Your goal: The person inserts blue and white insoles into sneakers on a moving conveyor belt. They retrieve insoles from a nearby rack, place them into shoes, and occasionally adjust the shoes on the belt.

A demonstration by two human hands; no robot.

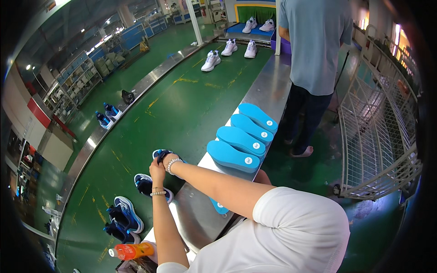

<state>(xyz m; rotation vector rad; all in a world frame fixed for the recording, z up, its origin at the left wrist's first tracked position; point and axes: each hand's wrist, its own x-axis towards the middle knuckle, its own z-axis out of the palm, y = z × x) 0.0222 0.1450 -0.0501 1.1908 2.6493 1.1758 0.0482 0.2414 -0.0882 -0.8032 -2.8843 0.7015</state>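
Note:
Both my arms reach out over the green belt to a navy and white sneaker [157,153]. My right hand [169,161], with a beaded bracelet at its wrist, is closed on the shoe's dark upper near the opening. My left hand [157,170], also wearing a beaded bracelet, grips the near side of the same shoe; its fingertips are partly hidden. Just below my hands stands another navy sneaker [144,185], partly covered by my left forearm. Several blue insoles [233,154] with round white labels lie in a row on the metal ledge to the right.
A pair of navy sneakers [124,218] and an orange drink bottle [132,250] are at the lower left. White sneakers [210,61] stand farther along the belt [182,100]. A co-worker in a grey-blue shirt [314,50] stands beyond the insoles, beside a wire cart [380,132].

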